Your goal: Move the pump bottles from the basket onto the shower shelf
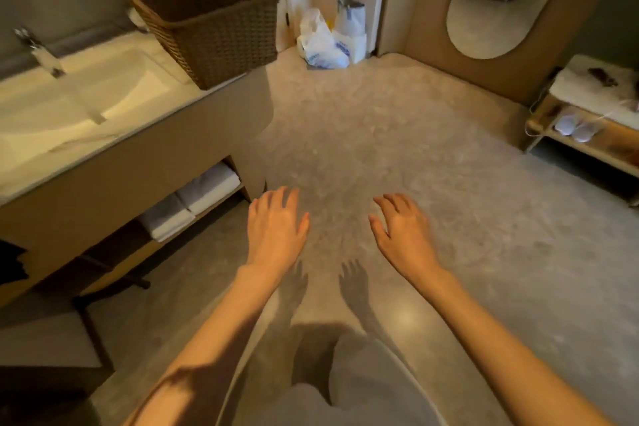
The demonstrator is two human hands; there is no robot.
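Note:
A dark brown woven basket [211, 28] stands on the right end of the vanity counter [114, 145], upper left. Its inside is in shadow and I cannot see any pump bottles in it. No shower shelf is in view. My left hand [276, 228] and my right hand [403, 235] are stretched out palms down over the floor, fingers apart, holding nothing. Both are well below and to the right of the basket.
A sink with a chrome tap [41, 52] fills the counter left of the basket. Folded white towels [193, 201] lie on the shelf underneath. White plastic bags [328, 41] sit on the floor by the door. A low bench with slippers [581, 124] is at right.

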